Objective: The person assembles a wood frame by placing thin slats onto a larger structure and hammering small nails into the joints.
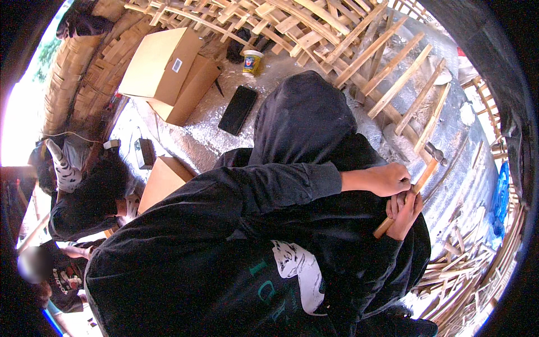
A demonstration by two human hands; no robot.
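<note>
A hammer (pixel 425 171) with a pale wooden handle and a small metal head (pixel 435 151) is held slanted at the right, head up. My left hand (pixel 379 180) reaches across my body in a black sleeve and is closed on the handle's middle. Just below it, my right hand (pixel 405 215) grips the handle's lower part. Both hands are in front of my black hooded top (pixel 303 123), above a grey floor with bamboo slats (pixel 401 84).
A woven bamboo lattice (pixel 292 25) curves round the back and right. Two cardboard boxes (pixel 163 67) lie at the back left, with a flat black device (pixel 238 109) and a yellow cup (pixel 252 63) beside them. Other people (pixel 84 196) crouch at the left. Loose bamboo strips (pixel 466 275) lie at the lower right.
</note>
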